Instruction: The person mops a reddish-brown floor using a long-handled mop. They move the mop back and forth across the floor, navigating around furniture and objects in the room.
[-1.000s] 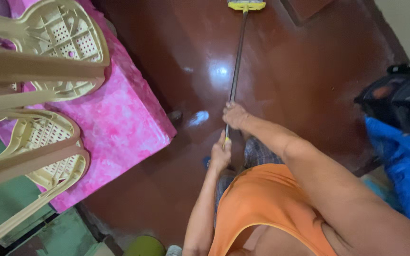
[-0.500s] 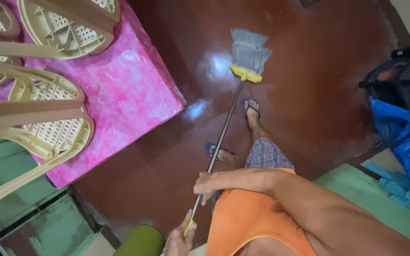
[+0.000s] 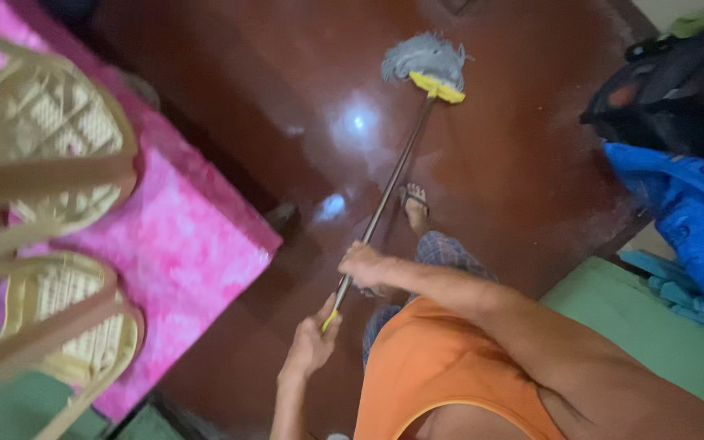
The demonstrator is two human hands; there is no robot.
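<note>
Both grips clench the mop handle (image 3: 389,191): right hand (image 3: 362,265) ahead, left hand (image 3: 311,342) at its end.

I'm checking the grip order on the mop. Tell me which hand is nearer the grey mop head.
Right. The right hand grips the mop handle further down towards the grey mop head; the left hand holds the yellow top end, farther away.

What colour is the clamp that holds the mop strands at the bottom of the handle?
Yellow. The clamp shows best in the head view, just below the grey strands.
</note>
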